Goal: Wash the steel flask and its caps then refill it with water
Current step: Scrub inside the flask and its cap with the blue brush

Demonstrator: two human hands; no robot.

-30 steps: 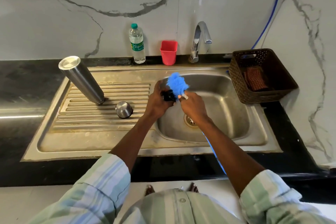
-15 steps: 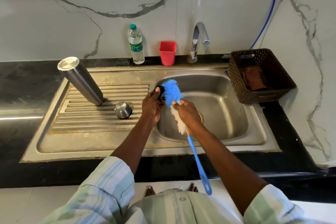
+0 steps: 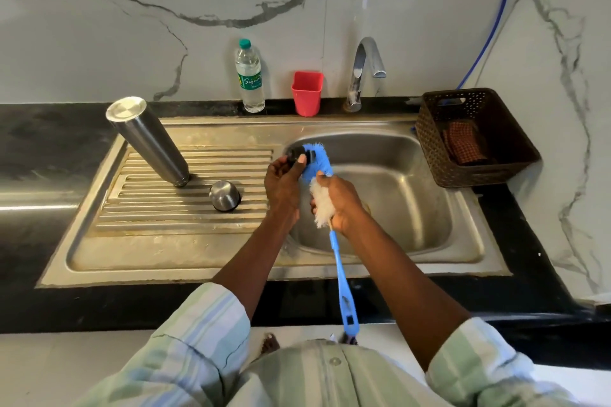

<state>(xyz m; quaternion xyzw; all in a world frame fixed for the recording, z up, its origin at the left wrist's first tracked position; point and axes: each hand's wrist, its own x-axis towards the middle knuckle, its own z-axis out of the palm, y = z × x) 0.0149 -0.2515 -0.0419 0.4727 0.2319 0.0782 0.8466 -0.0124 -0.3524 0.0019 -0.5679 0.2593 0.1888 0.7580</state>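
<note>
Left hand (image 3: 284, 180) pinching small black inner cap (image 3: 296, 153) between thumb and fingertips, held over near-left edge of sink basin (image 3: 413, 175). Right hand (image 3: 340, 200) wrapped tight round bottle brush (image 3: 317, 163) at its white bristle section, blue bristle tip pressed against cap, just beyond and left of that grip. Brush long axis running from cap back toward body, blue handle trailing down past counter edge. Cap touching left hand only; right hand reaching it through the brush alone, so scrubbing depends on pushing brush tip forward and left along that axis while left hand turns cap.

Steel flask (image 3: 148, 140) standing mouth-down and tilted on drainboard, well left of left hand; steel outer cap (image 3: 224, 195) resting dome-up beside it, between flask and left hand, both untouched.

Against half a second earlier: brush tip sitting a little more squarely on cap, hands otherwise much as before; a second earlier, handle hidden under right forearm
</note>
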